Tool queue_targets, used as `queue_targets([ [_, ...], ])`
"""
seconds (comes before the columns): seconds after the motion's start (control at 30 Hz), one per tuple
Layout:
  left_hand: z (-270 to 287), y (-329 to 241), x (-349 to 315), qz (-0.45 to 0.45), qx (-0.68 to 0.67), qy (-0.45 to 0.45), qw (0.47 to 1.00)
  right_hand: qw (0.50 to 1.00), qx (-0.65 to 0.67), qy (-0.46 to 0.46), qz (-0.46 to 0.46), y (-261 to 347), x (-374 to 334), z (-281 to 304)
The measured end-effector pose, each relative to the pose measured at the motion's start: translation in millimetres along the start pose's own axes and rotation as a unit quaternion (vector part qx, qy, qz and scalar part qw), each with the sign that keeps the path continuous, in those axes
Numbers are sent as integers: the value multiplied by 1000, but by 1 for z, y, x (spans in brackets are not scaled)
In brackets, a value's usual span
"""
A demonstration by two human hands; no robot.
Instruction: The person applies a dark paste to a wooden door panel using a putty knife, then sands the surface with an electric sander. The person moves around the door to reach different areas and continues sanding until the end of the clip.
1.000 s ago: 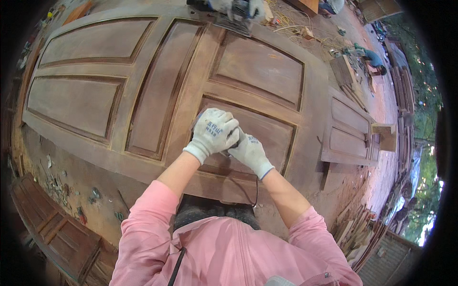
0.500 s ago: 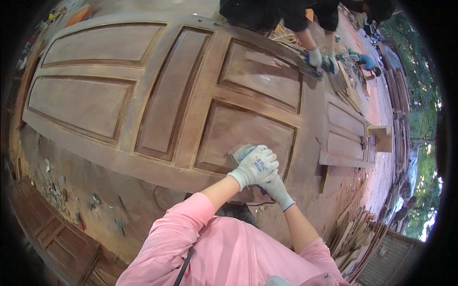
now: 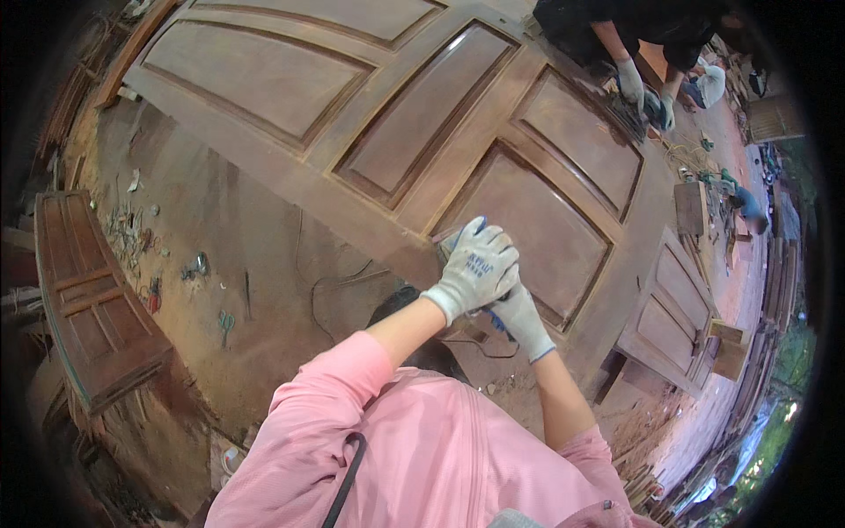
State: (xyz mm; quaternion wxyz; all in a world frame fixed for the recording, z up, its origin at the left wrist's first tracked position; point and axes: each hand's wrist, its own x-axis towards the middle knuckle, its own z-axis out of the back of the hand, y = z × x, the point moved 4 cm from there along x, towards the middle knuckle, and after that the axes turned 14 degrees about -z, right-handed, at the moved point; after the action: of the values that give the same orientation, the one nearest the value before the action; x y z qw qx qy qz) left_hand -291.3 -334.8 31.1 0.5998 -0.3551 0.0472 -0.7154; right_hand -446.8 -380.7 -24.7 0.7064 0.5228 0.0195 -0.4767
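Note:
A large brown panelled wooden door [image 3: 290,180] lies flat before me. At its near edge, beside the corner of a recessed panel, my gloved left hand [image 3: 480,267] is closed over the front of a sander [image 3: 448,244]. My gloved right hand [image 3: 523,320] is closed round the rear of the same tool, just behind the left. Both gloves are whitish and knitted. Only the grey front edge and some blue parts of the sander show; the hands cover the remainder. A dark cord [image 3: 493,355] hangs below it.
Across the door, a co-worker's gloved hands [image 3: 647,101] hold another tool at the far edge. A smaller panelled door [image 3: 669,312] lies to the right, and stacked doors [image 3: 97,304] at left. Scissors [image 3: 226,326] and debris lie on the ground. Another person [image 3: 751,207] is farther off.
My view has turned, so the door appears slanted. Both hands and the sander have shifted from the panel toward the door's near edge, with the grip kept.

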Motion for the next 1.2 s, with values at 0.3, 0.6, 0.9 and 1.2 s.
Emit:
queue_targets([
  [0.3,20,-19,-57,-26,-22,-29,999,998,-2,14,-66,-4,-50,-53],
  [0.6,110,104,-67,2,4,-75,997,996,62,-18,-59,118,22,-145],
  [0.9,208,288,-51,94,-217,-137,962,939,284,-56,-188,228,131,-233],
  [1.2,219,525,-77,196,177,52,963,838,498,-102,-198,305,249,-187],
])
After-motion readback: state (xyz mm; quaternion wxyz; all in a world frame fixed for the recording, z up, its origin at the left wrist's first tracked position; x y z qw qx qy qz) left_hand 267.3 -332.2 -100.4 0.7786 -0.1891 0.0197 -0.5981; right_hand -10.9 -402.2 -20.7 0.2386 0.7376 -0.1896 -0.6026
